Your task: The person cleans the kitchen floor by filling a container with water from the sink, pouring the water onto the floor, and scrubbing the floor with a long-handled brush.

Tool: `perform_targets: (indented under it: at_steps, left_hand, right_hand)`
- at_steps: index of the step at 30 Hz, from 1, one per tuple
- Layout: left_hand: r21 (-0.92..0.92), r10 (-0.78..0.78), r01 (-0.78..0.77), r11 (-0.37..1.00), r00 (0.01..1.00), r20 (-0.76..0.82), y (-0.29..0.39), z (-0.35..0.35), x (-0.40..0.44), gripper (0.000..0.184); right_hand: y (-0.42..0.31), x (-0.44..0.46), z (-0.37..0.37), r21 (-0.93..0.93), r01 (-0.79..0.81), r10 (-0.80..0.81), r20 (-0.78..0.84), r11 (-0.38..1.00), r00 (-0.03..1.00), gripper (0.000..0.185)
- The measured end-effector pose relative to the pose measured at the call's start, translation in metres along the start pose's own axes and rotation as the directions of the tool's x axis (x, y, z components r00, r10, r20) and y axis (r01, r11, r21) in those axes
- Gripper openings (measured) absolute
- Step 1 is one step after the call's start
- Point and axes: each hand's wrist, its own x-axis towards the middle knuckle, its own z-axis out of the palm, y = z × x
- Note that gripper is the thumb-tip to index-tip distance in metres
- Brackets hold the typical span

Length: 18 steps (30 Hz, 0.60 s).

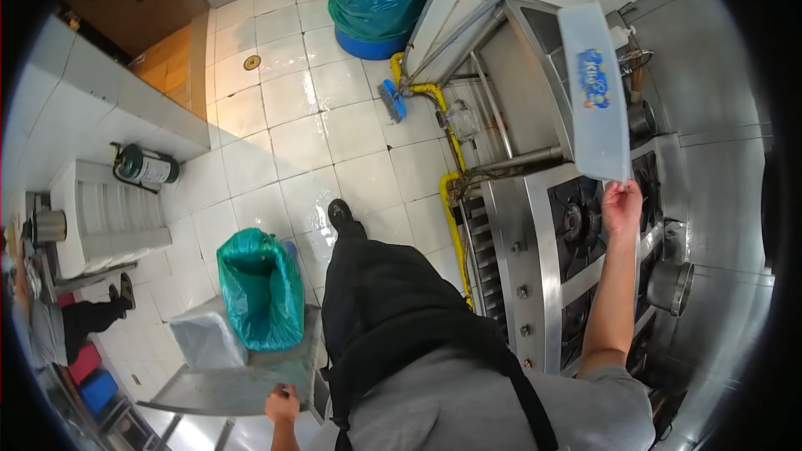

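My right hand (pixel 621 207) is closed on the near end of a long, translucent plastic container (pixel 603 138) with a blue and yellow printed label. The container is lifted over the stove's side, its far end reaching toward the steel sink area. Beneath my right arm is the gas stove (pixel 535 259) with black burners. My left hand (pixel 282 402) is curled closed at the edge of a steel table (pixel 200 388); a small dark spot shows at its fingers, too small to name. Near it stands a bin with a green bag (pixel 263 330).
A steel pot (pixel 671 286) sits at the stove's back. Yellow pipe (pixel 449 209) runs along the stove's foot, with a blue brush (pixel 393 102) on the wet tiled floor (pixel 288 146). A fire extinguisher (pixel 146 167) is at left. Another person (pixel 58 330) stands far left.
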Motion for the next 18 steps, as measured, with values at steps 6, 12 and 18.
perform_targets:
  at_steps: [6, 12, 18]
  left_hand:
    - [-0.362, -0.174, 0.491, 0.792, 0.751, 0.637, 0.011, -0.005, 0.174, 0.027]
    - [-0.557, 0.102, -0.007, 0.830, 0.985, 0.139, 0.068, -0.136, 0.388, 0.023]
    - [-0.380, 0.290, -0.324, 0.866, 0.946, -0.145, 0.216, -0.267, 0.523, 0.024]
  right_hand:
    - [-0.038, 0.085, 0.017, 0.043, 0.189, -0.167, -0.304, 0.981, 0.938, 0.009]
    - [-0.044, 0.127, 0.021, -0.027, 0.273, -0.260, -0.414, 0.962, 0.872, 0.008]
    - [-0.054, 0.178, 0.012, -0.138, 0.269, -0.302, -0.471, 0.953, 0.829, 0.013]
